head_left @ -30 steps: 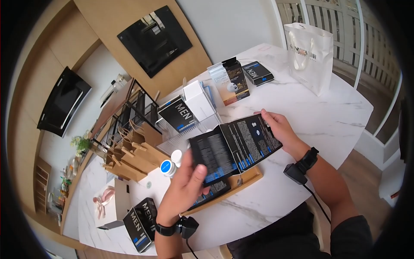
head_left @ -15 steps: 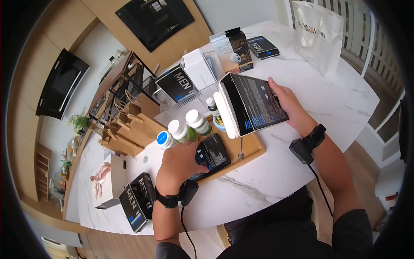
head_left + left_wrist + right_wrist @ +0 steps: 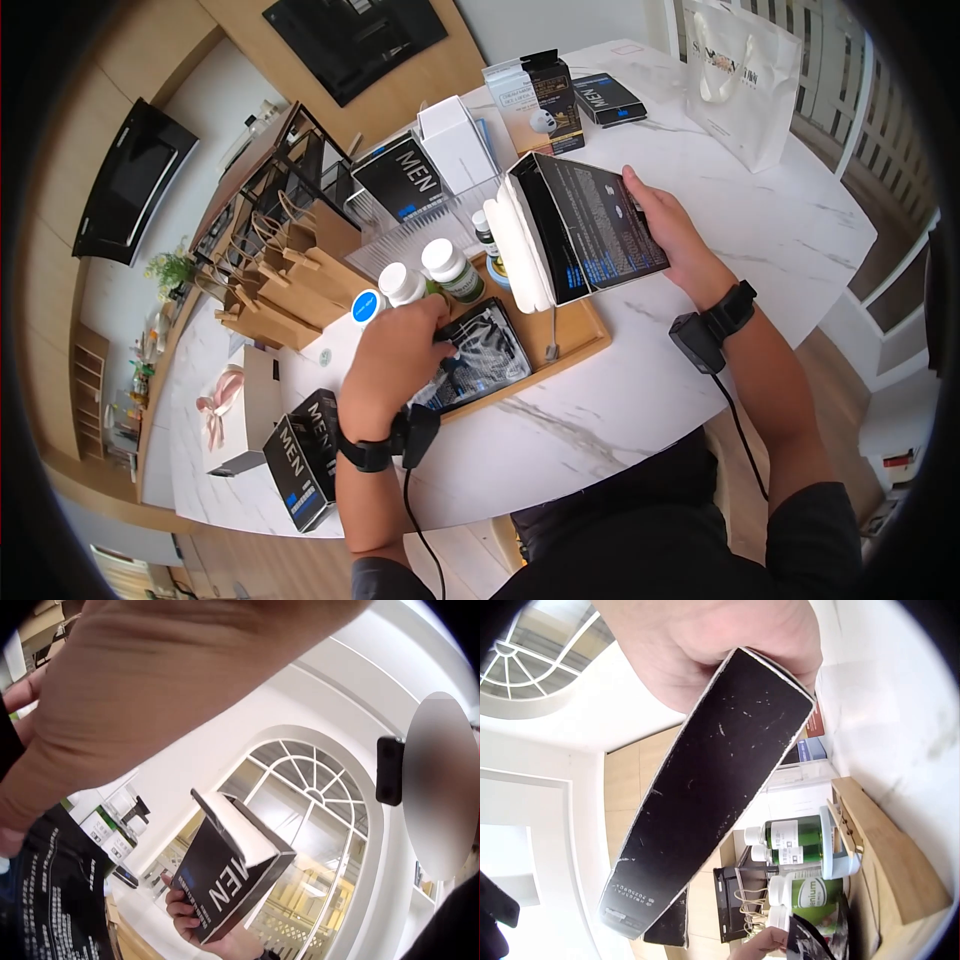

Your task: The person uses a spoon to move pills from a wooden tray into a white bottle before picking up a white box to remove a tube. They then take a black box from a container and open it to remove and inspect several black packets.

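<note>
My right hand [image 3: 680,235] grips the far edge of a black printed box [image 3: 610,225], held tilted above the tray's right end. Its flap hangs open with the white inside showing, and MEN is printed on the front in the left wrist view. Over the wooden tray [image 3: 578,345], my left hand [image 3: 390,350] pinches the edge of a black sachet [image 3: 64,892] between thumb and fingers. A shiny face of the sachets [image 3: 487,350] shows beside that hand in the head view. The left palm hides part of them.
White-capped bottles [image 3: 452,268] and a blue-lidded one [image 3: 367,306] stand close behind the left hand. Kraft bags [image 3: 290,265] and a clear organizer [image 3: 430,222] lie beyond. More MEN boxes [image 3: 290,470], a ribboned white box [image 3: 240,410] and a white bag [image 3: 740,90] stand around.
My left hand has left the box, come down to the tray and pinched a sachet there. A shiny face now shows where printed black did. The right hand has tilted the box upward.
</note>
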Demonstrator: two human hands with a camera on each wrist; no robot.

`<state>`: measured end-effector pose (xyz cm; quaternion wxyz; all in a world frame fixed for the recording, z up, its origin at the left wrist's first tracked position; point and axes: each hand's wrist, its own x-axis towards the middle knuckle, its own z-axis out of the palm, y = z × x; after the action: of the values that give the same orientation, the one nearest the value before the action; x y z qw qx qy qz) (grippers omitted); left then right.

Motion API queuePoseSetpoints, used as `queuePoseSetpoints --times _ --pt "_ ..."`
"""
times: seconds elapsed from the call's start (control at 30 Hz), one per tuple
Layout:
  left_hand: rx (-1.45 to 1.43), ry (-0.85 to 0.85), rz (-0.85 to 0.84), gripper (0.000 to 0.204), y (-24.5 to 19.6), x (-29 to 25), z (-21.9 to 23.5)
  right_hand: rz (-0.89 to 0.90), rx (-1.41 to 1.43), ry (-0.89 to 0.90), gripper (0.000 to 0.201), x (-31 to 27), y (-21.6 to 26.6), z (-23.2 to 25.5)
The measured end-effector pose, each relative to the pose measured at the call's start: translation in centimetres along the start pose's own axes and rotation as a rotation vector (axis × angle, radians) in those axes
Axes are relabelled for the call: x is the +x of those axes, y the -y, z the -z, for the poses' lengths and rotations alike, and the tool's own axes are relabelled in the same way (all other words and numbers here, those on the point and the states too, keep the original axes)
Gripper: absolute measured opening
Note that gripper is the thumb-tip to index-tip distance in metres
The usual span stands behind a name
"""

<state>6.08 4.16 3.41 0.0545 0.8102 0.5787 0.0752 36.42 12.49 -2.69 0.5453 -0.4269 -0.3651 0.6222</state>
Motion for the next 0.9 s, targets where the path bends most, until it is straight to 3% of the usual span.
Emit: queuePoseSetpoints --times 0.13,0.37,0.5,0.57,0.7,0.9 --pt "-0.148 0.012 0.014 0.012 0.7 0.2 1.2 0.002 0.003 -0.002 0.049 0.3 -0.2 0.2" --pt "-0.160 -0.060 0.001 0.015 -0.2 -1.0 3.8 0.012 0.006 0.009 0.048 0.6 -0.3 0.5" --pt "-0.457 -0.231 -0.149 0.011 0.7 -2.9 5.9 0.022 0.009 0.001 0.048 0.5 -0.2 0.5" --pt "-0.689 -0.371 -0.072 0.011 0.9 -3.8 6.5 0.030 0.008 0.004 0.048 0.4 -0.3 0.6" --pt "-0.957 -0.407 -0.089 0.015 -0.5 -2.6 5.7 0.008 -0.070 0.027 0.049 0.2 -0.5 0.0" --pt "-0.763 -0.444 0.039 0.020 -2.1 -1.1 3.9 0.042 -0.168 0.021 0.047 0.2 -0.8 -0.1"
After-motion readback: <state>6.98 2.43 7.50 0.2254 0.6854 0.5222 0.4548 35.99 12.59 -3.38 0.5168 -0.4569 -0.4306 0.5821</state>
